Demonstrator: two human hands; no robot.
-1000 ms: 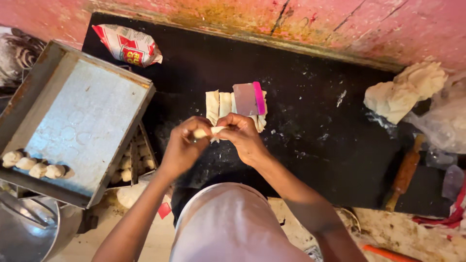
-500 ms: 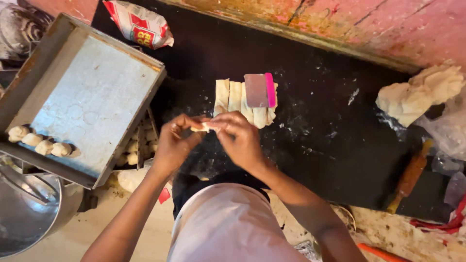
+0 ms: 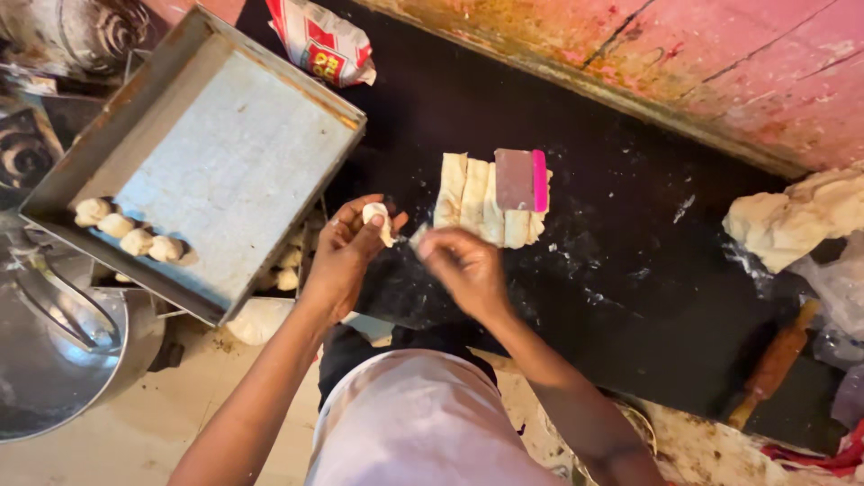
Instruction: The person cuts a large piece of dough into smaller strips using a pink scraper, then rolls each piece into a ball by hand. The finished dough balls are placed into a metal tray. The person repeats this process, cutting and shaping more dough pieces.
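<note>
Shaping step: left hand (image 3: 346,256) fingers clench a small dough piece (image 3: 376,219); right hand (image 3: 463,265) seemingly pinches a scrap. Next: set it at nine o'clock in the tray (image 3: 225,171)

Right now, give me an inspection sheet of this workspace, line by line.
Surface: black worktop, dusted with flour.
Job's things: small dough piece in the left hand; cut dough strips with a pink scraper lying on them; metal tray holding four dough balls.
Clutter: flour bag, large dough lump, rolling pin.
Hands: left cups the piece; right hand pinches beside it, hold unclear.
Cables: nothing seen.
Surroundings: pink wall, steel bowl.
</note>
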